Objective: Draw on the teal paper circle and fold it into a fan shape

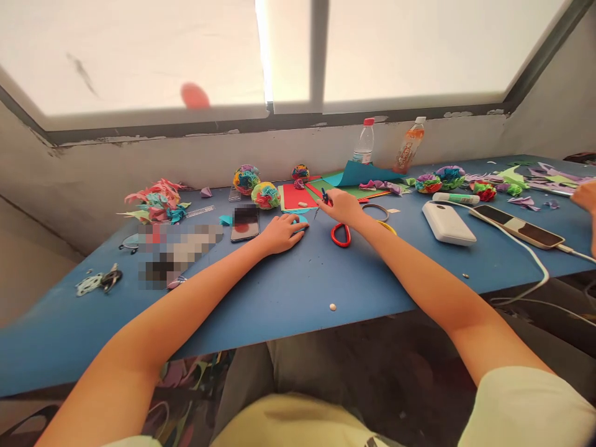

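My left hand [280, 234] lies on the blue table [288, 292] with its fingers curled round a small teal paper piece [300, 219]. My right hand [343, 208] is just right of it, pinching a small dark tool [325, 197] whose tip points down at the stacked red and green paper sheets [298, 196]. Red-handled scissors [341, 234] lie beside my right wrist, and a ring of tape [376, 211] sits just behind it.
A dark phone [245, 223] lies left of my left hand. Coloured paper balls [266, 195] and scraps [158, 200] sit at the back, with two bottles [364, 141] by the wall. To the right lie a white power bank [447, 223], a cabled phone [516, 225] and another person's hand [585, 196].
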Demonstrator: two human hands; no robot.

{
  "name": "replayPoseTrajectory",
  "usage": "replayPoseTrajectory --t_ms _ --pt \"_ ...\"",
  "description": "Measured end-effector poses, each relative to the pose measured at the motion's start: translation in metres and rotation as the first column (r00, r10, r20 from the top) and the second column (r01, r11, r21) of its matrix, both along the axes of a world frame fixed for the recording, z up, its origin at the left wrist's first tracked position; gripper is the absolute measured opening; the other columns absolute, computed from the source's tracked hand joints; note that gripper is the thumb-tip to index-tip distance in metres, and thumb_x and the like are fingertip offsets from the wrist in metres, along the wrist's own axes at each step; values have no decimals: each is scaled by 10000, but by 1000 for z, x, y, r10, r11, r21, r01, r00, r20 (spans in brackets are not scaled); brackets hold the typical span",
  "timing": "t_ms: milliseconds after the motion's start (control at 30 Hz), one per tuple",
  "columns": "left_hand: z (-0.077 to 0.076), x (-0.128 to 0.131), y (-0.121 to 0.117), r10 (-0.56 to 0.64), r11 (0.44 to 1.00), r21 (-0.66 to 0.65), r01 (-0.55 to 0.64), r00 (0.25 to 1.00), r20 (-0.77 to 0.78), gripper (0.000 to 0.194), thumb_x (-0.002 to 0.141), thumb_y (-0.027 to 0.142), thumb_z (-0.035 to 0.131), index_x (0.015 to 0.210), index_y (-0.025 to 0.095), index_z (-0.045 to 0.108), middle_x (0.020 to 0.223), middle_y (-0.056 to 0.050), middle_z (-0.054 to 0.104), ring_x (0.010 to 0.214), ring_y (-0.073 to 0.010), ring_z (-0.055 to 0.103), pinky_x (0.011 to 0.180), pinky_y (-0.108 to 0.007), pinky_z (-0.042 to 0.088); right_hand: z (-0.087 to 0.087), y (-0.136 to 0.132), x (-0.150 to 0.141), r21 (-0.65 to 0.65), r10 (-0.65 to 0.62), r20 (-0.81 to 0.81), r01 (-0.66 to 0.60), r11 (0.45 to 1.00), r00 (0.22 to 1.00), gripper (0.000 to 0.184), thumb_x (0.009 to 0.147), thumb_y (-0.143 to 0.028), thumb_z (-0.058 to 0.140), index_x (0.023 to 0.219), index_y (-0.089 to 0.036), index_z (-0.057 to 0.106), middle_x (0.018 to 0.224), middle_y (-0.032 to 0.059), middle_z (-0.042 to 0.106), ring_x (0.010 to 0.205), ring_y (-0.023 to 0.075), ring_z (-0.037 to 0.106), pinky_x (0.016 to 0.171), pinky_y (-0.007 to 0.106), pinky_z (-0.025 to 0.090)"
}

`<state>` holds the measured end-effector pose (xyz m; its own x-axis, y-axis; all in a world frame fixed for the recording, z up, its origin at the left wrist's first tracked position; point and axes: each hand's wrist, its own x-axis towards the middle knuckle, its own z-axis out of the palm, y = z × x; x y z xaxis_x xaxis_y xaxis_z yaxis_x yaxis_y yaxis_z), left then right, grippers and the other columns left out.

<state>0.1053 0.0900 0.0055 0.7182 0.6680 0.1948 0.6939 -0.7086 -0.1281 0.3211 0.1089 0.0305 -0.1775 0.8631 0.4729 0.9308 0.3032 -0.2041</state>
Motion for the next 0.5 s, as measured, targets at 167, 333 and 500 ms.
replayPoseTrajectory --t_ms 167,333,500 --pt "-1 0 0 -6 1000 8 6 1000 26 333 957 322 414 1258 232 523 1217 -82 540 1123 -244 505 868 -413 444 4 -7 -7 13 52 -27 -51 999 998 257 863 -390 463 754 -169 537 827 70 615 705 158 510 555 252 255" --pt "0 2 0 -16 999 30 15 999 32 293 933 308 484 1191 190 559 1085 -69 593 1021 -214 553 856 -404 463 1 -7 -9 13 72 -50 -71 997 996 260 823 -388 485 679 -172 505 704 48 569 618 141 448 537 253 232" --pt "1 4 -2 -21 998 59 19 999 34 278 924 298 492 1163 182 575 999 -60 609 956 -200 558 845 -388 455 0 -8 -12 33 84 -73 -82 996 994 285 834 -411 455 696 -169 516 701 46 565 609 135 437 540 254 231"
